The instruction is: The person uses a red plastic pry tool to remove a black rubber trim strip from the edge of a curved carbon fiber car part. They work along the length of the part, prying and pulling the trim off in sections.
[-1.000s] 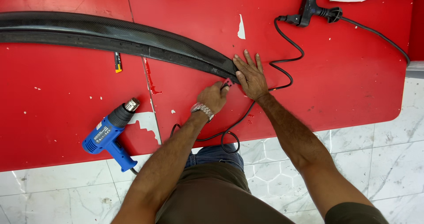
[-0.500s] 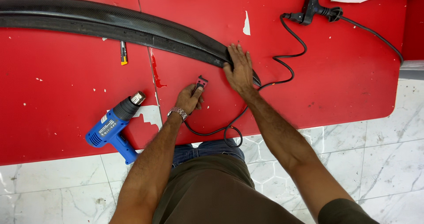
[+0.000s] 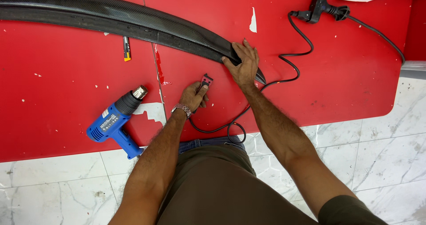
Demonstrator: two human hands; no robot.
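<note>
A long curved black carbon-weave panel lies across a red mat on the floor. My right hand presses flat on the panel's right tip, fingers spread. My left hand, with a metal watch on the wrist, grips a small red and black tool just below the panel, a short way left of my right hand.
A blue heat gun lies on the mat at the left, its black cord looping to a plug and socket at the top right. A small yellow-tipped knife sits under the panel. White marble tiles border the mat.
My left hand has drawn back from the panel's tip toward me, holding the small red tool. My right hand has slid onto the tip and now lies flat on it.
</note>
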